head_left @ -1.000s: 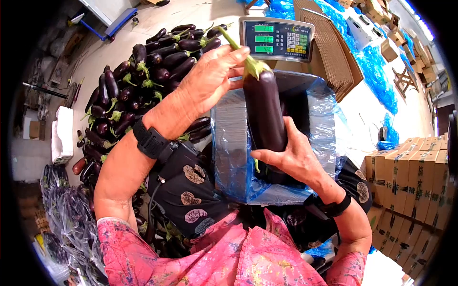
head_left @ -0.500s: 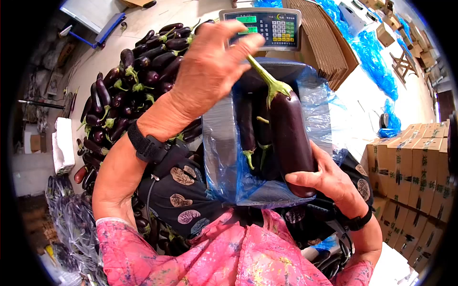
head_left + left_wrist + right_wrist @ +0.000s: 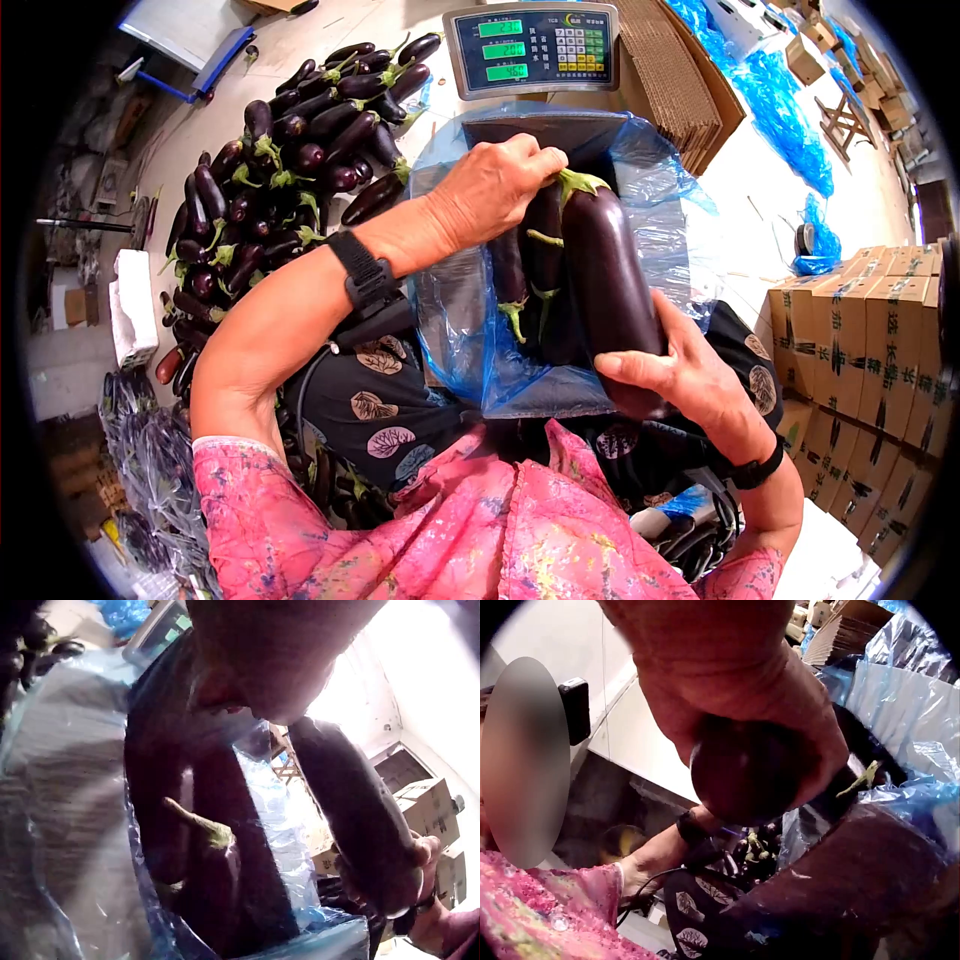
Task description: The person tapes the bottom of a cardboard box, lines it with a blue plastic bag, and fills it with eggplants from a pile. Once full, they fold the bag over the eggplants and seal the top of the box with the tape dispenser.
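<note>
A large dark purple eggplant [image 3: 618, 275] is held at a slant over the lined box [image 3: 455, 330]. My right hand [image 3: 690, 375] grips its blunt lower end, thumb across the skin; the right wrist view shows that rounded end inside the hand. At the green cap, my left hand [image 3: 500, 195] has its fingers curled round the stem, which they hide. Below, inside the blue plastic liner [image 3: 430, 250], several eggplants [image 3: 206, 877] lie with their green stems toward me.
A big heap of eggplants [image 3: 330, 125] covers the floor at the left. The scale's display [image 3: 535, 50] stands behind the box, beside flattened cardboard [image 3: 665, 80]. Stacked cartons [image 3: 860, 340] rise at the right, and bagged eggplants [image 3: 150, 450] lie at the lower left.
The eggplant has moved right and lower over the box in my right hand. My left hand came off the stem, then closed round it again near the cap.
</note>
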Tool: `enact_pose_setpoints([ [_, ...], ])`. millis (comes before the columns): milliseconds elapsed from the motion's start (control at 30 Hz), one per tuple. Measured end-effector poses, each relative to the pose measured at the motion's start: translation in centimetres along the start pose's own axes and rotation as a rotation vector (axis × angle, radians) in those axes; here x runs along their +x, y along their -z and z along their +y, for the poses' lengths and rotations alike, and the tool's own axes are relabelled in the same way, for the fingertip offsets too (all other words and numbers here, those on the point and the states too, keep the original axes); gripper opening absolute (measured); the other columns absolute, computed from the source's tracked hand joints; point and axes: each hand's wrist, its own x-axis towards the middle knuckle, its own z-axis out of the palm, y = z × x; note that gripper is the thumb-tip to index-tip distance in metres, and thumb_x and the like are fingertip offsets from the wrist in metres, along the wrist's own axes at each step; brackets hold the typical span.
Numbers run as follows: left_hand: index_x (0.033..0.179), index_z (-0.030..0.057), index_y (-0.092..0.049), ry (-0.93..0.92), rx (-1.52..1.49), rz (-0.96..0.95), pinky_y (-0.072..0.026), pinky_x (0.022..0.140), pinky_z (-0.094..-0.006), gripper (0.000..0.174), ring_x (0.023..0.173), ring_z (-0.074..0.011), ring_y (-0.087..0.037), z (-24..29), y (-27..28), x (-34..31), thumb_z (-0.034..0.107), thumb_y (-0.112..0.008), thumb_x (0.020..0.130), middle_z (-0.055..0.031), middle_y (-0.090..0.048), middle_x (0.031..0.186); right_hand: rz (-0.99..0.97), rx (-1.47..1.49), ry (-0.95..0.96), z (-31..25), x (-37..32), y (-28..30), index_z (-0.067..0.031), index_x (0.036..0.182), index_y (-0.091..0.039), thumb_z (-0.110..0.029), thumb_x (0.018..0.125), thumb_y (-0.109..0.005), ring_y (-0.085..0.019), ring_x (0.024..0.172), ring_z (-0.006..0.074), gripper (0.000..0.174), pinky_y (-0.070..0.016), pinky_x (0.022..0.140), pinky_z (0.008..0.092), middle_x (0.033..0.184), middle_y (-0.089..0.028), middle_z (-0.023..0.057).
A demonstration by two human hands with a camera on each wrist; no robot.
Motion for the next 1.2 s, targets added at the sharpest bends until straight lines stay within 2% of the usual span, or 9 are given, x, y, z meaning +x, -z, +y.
enact_pose_setpoints([
  [167, 0.107, 0.0004, -0.065, 0.340, -0.385, 0.092, -0.0535, 0.081, -0.0331, 0.022, 0.091, -0.0234, -0.070, -2.4, -2.3, 0.7, 0.006, -0.057, 0.087, -0.0169, -0.072, 0.094, -0.008, -0.153, 0.052, 0.8, 4.4, -0.5, 0.0042, 0.124, -0.045, -0.037, 0.077, -0.082, -0.060, 0.091, 0.0192, 0.072, -0.0505, 0.078, 0.0332, 0.101, -0.061, 0.0141],
  [300, 0.103, 0.0013, -0.069, 0.525, -0.293, 0.002, -0.0533, 0.082, -0.0360, 0.025, 0.092, -0.0255, -0.070, -5.0, -3.3, -0.7, 0.012, -0.060, 0.082, -0.0176, -0.071, 0.094, -0.043, -0.186, 0.071, 2.6, 8.2, -2.0, 0.0083, 0.128, -0.037, -0.043, 0.075, -0.084, -0.060, 0.095, 0.0238, 0.088, -0.0507, 0.082, 0.0350, 0.104, -0.061, 0.0177],
  [500, 0.097, 0.0027, -0.066, 0.266, -0.004, -0.140, -0.0534, 0.077, -0.0492, 0.021, 0.087, -0.0436, -0.065, -6.8, -4.7, -1.3, 0.004, -0.059, 0.078, -0.0208, -0.069, 0.089, -0.151, -0.053, 0.035, 6.5, 11.2, -3.9, 0.0088, 0.123, -0.036, -0.043, 0.072, -0.087, -0.061, 0.098, 0.0268, 0.089, -0.0514, 0.082, 0.0370, 0.106, -0.061, 0.0227],
  [600, 0.100, 0.0039, -0.063, 0.209, 0.162, -0.285, -0.0539, 0.076, -0.0498, 0.023, 0.086, -0.0425, -0.066, -6.2, -4.4, -1.2, 0.003, -0.060, 0.076, -0.0210, -0.068, 0.086, -0.100, -0.214, -0.017, 7.0, 11.8, -3.5, 0.0108, 0.122, -0.035, -0.043, 0.072, -0.087, -0.062, 0.098, 0.0284, 0.090, -0.0514, 0.083, 0.0378, 0.106, -0.061, 0.0251],
  [700, 0.100, 0.0064, -0.063, 0.073, 0.268, -0.316, -0.0552, 0.072, -0.0498, 0.020, 0.083, -0.0402, -0.067, -5.9, -5.3, -1.4, 0.006, -0.057, 0.082, -0.0170, -0.068, 0.085, -0.083, -0.332, -0.044, 7.6, 11.5, -3.8, 0.0074, 0.130, -0.034, -0.040, 0.075, -0.087, -0.058, 0.103, 0.0229, 0.090, -0.0493, 0.089, 0.0335, 0.112, -0.060, 0.0168],
  [933, 0.090, 0.0045, -0.068, 0.000, 0.344, -0.501, -0.0571, 0.071, -0.0465, 0.013, 0.082, -0.0374, -0.069, -6.7, -5.8, -1.5, 0.011, -0.059, 0.083, -0.0180, -0.067, 0.090, -0.022, -0.597, 0.058, 7.5, 12.0, -5.5, 0.0091, 0.110, -0.039, -0.050, 0.070, -0.087, -0.065, 0.093, 0.0350, 0.086, -0.0518, 0.080, 0.0403, 0.095, -0.062, 0.0276],
  [967, 0.088, 0.0040, -0.069, -0.025, 0.373, -0.525, -0.0574, 0.071, -0.0460, 0.012, 0.083, -0.0370, -0.069, -6.6, -5.8, -1.8, 0.010, -0.060, 0.083, -0.0178, -0.067, 0.091, -0.032, -0.628, 0.104, 8.7, 12.8, -5.6, 0.0123, 0.115, -0.037, -0.052, 0.072, -0.085, -0.064, 0.096, 0.0419, 0.091, -0.0517, 0.082, 0.0435, 0.099, -0.061, 0.0325],
  [1100, 0.083, 0.0023, -0.069, -0.070, 0.386, -0.596, -0.0578, 0.070, -0.0445, 0.009, 0.083, -0.0355, -0.070, -6.3, -5.2, -1.8, 0.007, -0.063, 0.078, -0.0170, -0.067, 0.088, -0.144, -0.687, 0.091, 9.0, 13.2, -5.9, 0.0132, 0.133, -0.030, -0.053, 0.077, -0.079, -0.057, 0.111, 0.0493, 0.100, -0.0482, 0.092, 0.0488, 0.115, -0.057, 0.0373],
  [1200, 0.087, 0.0018, -0.069, -0.013, 0.299, -0.629, -0.0568, 0.071, -0.0451, 0.012, 0.084, -0.0377, -0.068, -6.0, -4.8, -1.5, 0.005, -0.066, 0.076, -0.0177, -0.067, 0.088, -0.131, -0.737, 0.051, 8.0, 13.0, -6.4, 0.0122, 0.134, -0.030, -0.050, 0.079, -0.078, -0.056, 0.112, 0.0505, 0.096, -0.0476, 0.093, 0.0489, 0.119, -0.055, 0.0381],
])
